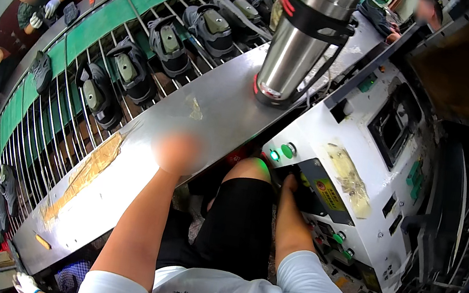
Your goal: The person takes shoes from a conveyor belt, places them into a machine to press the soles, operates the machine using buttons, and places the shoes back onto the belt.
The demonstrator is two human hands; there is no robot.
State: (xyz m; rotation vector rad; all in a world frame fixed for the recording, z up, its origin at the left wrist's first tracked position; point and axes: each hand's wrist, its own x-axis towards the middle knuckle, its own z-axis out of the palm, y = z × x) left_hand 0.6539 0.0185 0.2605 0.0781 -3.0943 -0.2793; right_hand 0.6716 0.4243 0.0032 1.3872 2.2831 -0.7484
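My left hand (178, 151) is over the steel ledge (217, 98) in front of me; it is blurred, so its fingers cannot be made out. My right hand (289, 182) reaches down beside the white machine (333, 138), close to its dark recess and a yellow-and-black label (330, 192). The fingers of that hand are mostly hidden. Above it, a green button (288, 150) and a lit green lamp (274, 155) sit on the machine's panel. On the ledge stands a large steel vacuum flask (298, 50) with a black strap and red trim.
Beyond the ledge runs a conveyor of metal rods (62, 121) carrying several dark grey shoes (169, 46). Brown tape (83, 175) and a small yellow stick (42, 241) lie on the ledge. Gloved co-workers (47, 0) handle shoes across the line. A gloved hand (26, 284) shows at lower left.
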